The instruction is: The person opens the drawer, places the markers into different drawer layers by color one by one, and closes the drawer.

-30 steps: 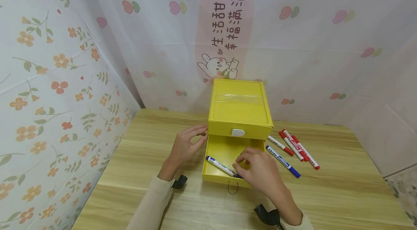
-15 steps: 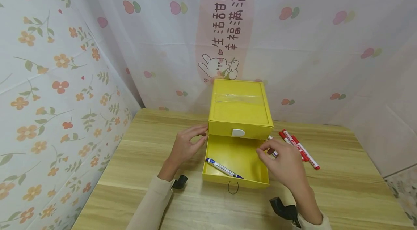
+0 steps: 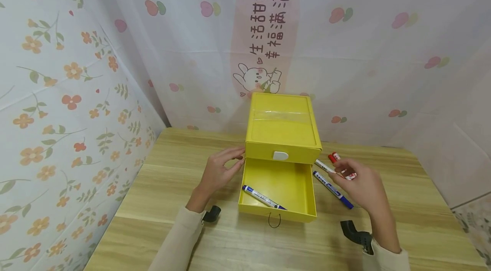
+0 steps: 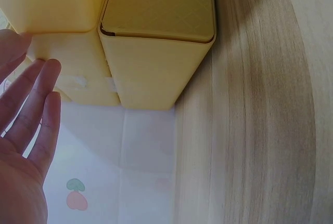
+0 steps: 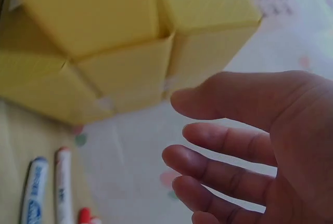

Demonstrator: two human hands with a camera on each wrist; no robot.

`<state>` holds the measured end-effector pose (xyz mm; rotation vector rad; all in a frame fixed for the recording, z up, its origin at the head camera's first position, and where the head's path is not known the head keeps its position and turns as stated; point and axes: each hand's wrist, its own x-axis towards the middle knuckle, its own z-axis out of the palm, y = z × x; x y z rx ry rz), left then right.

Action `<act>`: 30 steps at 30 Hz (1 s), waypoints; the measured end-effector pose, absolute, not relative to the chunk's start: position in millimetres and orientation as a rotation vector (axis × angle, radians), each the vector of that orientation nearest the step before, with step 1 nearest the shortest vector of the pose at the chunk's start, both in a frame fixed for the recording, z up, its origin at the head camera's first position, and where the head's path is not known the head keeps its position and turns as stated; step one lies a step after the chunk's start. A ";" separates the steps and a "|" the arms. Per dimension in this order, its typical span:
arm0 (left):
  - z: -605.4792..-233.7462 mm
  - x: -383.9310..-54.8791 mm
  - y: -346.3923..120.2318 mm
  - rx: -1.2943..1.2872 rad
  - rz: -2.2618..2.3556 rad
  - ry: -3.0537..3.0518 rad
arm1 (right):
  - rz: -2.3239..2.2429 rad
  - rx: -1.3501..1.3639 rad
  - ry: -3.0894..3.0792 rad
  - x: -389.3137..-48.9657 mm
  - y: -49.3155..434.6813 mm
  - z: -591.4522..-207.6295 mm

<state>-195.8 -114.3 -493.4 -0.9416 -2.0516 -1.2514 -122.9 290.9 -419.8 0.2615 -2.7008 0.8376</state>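
Observation:
A yellow box (image 3: 281,117) stands on the table with its lower drawer (image 3: 287,177) pulled out. Inside the drawer, a blue marker (image 3: 264,197) lies slantwise along the front wall. My left hand (image 3: 219,172) rests its fingertips at the box's left side; the left wrist view shows these fingers nearly straight. To the right of the box, my right hand (image 3: 362,183) hovers over the markers, with nothing between its loosely bent fingers (image 5: 190,159). Below its fingertips are a white marker (image 3: 324,166) and red-capped markers (image 3: 335,157), partly hidden. Another blue marker (image 3: 333,190) lies beside the drawer.
A wooden table (image 3: 172,151) carries everything. A printed curtain (image 3: 345,70) hangs close behind the box, and a floral cloth (image 3: 69,134) borders the left. The closed upper drawer has a white tab (image 3: 280,156). A thin loop (image 3: 274,221) hangs from the lower drawer's front.
My right hand has moved from above the drawer rightward to over the markers on the table. The marker in the drawer now lies uncovered. My left hand has stayed at the box.

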 end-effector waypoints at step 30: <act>-493.8 -196.0 -114.6 -0.960 -1.235 -2.034 | 0.816 0.108 -3.111 -155.6 331.5 -494.7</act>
